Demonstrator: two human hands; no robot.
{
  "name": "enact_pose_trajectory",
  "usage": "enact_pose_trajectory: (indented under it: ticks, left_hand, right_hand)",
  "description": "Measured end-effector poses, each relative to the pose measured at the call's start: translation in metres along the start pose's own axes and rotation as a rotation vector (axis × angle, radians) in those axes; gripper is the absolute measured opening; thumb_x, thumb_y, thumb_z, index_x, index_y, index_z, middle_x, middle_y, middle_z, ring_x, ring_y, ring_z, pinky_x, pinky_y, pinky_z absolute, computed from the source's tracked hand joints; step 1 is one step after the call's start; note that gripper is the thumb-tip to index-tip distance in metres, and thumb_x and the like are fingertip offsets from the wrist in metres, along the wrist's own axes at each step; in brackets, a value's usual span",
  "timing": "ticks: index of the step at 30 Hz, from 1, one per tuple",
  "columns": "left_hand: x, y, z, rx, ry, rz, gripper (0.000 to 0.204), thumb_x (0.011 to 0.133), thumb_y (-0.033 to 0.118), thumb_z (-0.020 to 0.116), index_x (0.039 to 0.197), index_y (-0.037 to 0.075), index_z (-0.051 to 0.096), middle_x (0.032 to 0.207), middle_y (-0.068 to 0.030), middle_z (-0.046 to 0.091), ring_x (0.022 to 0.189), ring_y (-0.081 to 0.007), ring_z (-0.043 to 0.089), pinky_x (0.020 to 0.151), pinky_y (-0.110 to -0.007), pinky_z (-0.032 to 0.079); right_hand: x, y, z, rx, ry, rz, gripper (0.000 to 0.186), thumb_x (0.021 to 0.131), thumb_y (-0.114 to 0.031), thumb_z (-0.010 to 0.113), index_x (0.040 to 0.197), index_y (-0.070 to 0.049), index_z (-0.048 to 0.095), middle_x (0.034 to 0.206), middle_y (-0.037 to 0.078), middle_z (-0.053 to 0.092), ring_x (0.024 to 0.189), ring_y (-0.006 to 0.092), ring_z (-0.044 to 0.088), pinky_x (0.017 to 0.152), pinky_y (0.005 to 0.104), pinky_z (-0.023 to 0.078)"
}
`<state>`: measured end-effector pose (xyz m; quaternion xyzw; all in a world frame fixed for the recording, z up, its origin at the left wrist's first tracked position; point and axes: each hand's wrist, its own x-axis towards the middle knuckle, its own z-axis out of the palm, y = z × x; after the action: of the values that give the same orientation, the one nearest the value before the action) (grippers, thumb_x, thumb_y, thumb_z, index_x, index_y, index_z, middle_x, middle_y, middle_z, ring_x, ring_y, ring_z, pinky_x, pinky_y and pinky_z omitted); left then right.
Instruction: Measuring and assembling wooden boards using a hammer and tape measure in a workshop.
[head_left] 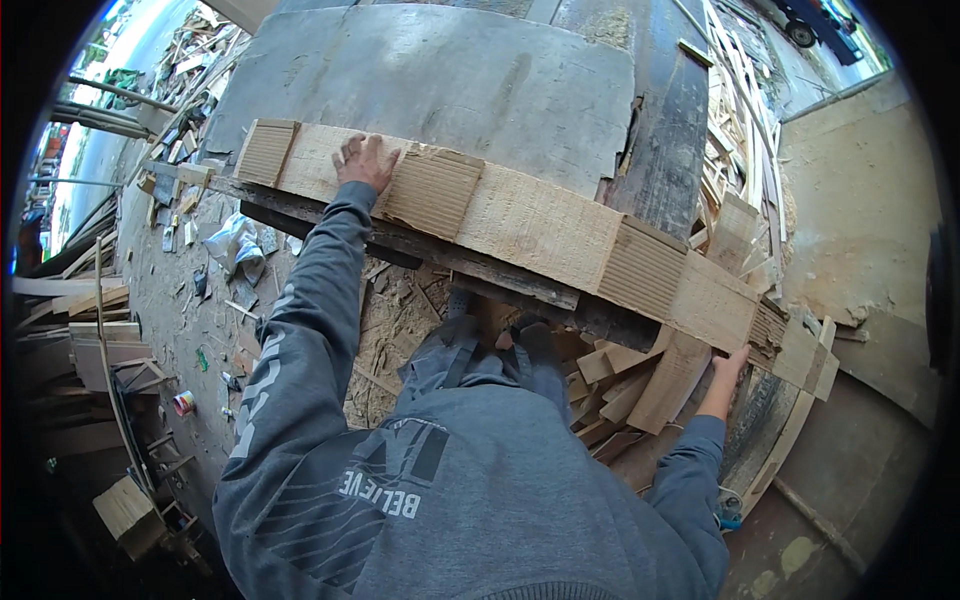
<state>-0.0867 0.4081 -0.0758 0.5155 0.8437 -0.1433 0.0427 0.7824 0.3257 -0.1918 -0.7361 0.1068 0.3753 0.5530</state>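
Observation:
A long pale wooden board (545, 217) lies along the near edge of a grey sheet-topped table (450, 75). Bands of parallel saw grooves cross it, with smooth stretches between them. My left hand (366, 163) rests on top of the board towards its left end, fingers spread and pressing on a smooth stretch. At the right, my right hand (731, 366) grips the board's near edge close to a grooved band; some of its fingers are hidden beneath. The board's right end reaches over a wooden piece (822, 360).
Offcuts (640, 385) are heaped under the table at the right, amid sawdust. A white plastic bag (236, 245) and a small can (184, 402) lie on the littered floor at left. Thin strips (745, 110) pile up beyond the table's right side, beside a plywood panel (860, 200).

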Motion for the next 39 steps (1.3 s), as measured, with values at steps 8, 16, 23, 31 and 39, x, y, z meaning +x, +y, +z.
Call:
enact_pose_trajectory:
  ticks: [8,16,23,31,39]
  left_hand:
    - [0.003,-0.029,0.048,-0.147,0.25,0.174,0.08,0.1,0.062,0.046,0.16,0.012,0.028,0.171,-0.0099,0.017,0.158,-0.0322,0.012,0.128,-0.051,0.011]
    - [0.003,-0.049,0.052,-0.095,0.205,0.198,0.083,0.099,0.071,0.038,0.165,0.023,0.022,0.173,-0.0047,0.012,0.159,-0.028,0.011,0.128,-0.05,0.004]
    - [0.028,-0.087,0.064,-0.171,0.26,0.196,0.081,0.098,0.071,0.04,0.164,0.026,0.026,0.173,-0.0032,0.015,0.159,-0.0264,0.012,0.128,-0.05,0.005]
    - [0.05,-0.148,0.065,-0.152,0.26,0.167,0.08,0.097,0.072,0.041,0.163,0.029,0.028,0.172,-0.0015,0.016,0.159,-0.0252,0.012,0.129,-0.048,0.005]
    - [0.065,-0.179,0.068,-0.146,0.255,0.153,0.081,0.097,0.073,0.04,0.163,0.029,0.028,0.173,0.0002,0.015,0.159,-0.0247,0.012,0.129,-0.047,0.005]
  right_hand:
    - [0.054,0.006,0.011,-0.124,0.173,-0.074,0.063,0.104,-0.052,0.028,0.149,-0.014,0.051,0.147,0.01,0.056,0.126,0.0306,0.059,0.101,0.057,0.048]
    - [0.072,0.0,0.019,-0.06,0.248,0.003,0.05,0.103,-0.036,0.038,0.136,-0.004,0.059,0.13,0.015,0.067,0.121,0.0342,0.064,0.099,0.0475,0.054]
    - [0.054,0.003,0.005,-0.002,0.013,-0.001,0.042,0.103,-0.039,0.044,0.134,-0.02,0.065,0.129,0.004,0.07,0.119,0.0271,0.066,0.088,0.0456,0.054]
    - [-0.074,0.042,0.043,-0.207,0.081,0.127,0.052,0.096,-0.055,0.043,0.126,-0.02,0.066,0.125,0.003,0.07,0.11,0.0226,0.064,0.082,0.0514,0.049]
    - [-0.11,0.061,0.062,-0.217,0.095,0.098,0.057,0.096,-0.054,0.04,0.134,-0.018,0.06,0.133,0.003,0.066,0.116,0.0244,0.06,0.088,0.0545,0.045]
